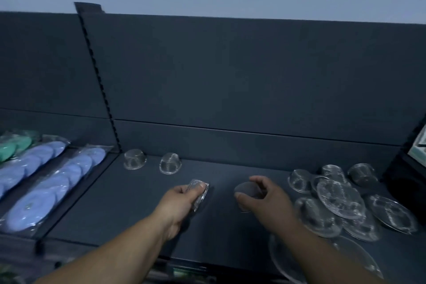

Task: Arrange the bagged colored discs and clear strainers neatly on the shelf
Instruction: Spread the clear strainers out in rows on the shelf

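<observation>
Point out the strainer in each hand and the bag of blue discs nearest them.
Left strainer (193, 183), in the left hand (181, 200): head view, mesh dome beside the thumb.
Right strainer (246, 188), in the right hand (265, 200): head view, dark mesh between thumb and fingers.
Bag of blue discs (62, 182): head view, a middle disc.

Dark shelf (143, 214), 2 parts w/ a thin rail (78, 198) btwn them. Left part: 2 long blue disc bags (57, 182) side by side, green disc bag (13, 147) at the back corner. Right part: 2 clear strainers (134, 159) at the back, upside down, a bit apart. Far right: messy pile of strainers (341, 200), some on top of others, next to a dark box (405, 184).
</observation>
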### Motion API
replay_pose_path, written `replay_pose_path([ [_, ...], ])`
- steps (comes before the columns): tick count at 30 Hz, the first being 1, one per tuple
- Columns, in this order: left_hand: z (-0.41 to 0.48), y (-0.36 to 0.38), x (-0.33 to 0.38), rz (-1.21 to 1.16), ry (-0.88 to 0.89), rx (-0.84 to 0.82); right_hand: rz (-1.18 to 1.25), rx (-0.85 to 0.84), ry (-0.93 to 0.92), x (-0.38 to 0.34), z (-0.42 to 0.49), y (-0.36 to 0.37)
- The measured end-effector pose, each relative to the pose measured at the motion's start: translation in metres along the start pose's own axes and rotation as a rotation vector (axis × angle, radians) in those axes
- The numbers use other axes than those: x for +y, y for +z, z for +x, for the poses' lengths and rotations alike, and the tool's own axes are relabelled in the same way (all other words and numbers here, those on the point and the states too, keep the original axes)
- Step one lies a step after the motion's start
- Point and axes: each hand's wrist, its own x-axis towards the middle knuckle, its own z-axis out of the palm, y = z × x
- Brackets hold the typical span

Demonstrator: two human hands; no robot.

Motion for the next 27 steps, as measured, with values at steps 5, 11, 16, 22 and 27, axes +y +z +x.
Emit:
replay_pose_path([
  [5,0.004,-0.083,0.017,0.132,0.098,0.12,0.024,-0.059,0.007,-0.036,0.007,0.075],
  [11,0.023,-0.18,0.022,0.355,0.203,0.178,-0.024,-0.1,0.006,-0.073,0.011,0.154],
  [16,0.049,-0.231,0.03,0.85,0.342,0.196,-0.089,-0.106,0.0,-0.089,0.014,0.202],
  [22,0.077,-0.252,0.027,0.933,0.471,0.073,-0.229,-0.089,-0.033,-0.094,0.02,0.232],
  [27,0.095,-0.257,0.016,0.984,0.485,0.021,-0.277,-0.099,-0.017,-0.092,0.022,0.248],
])
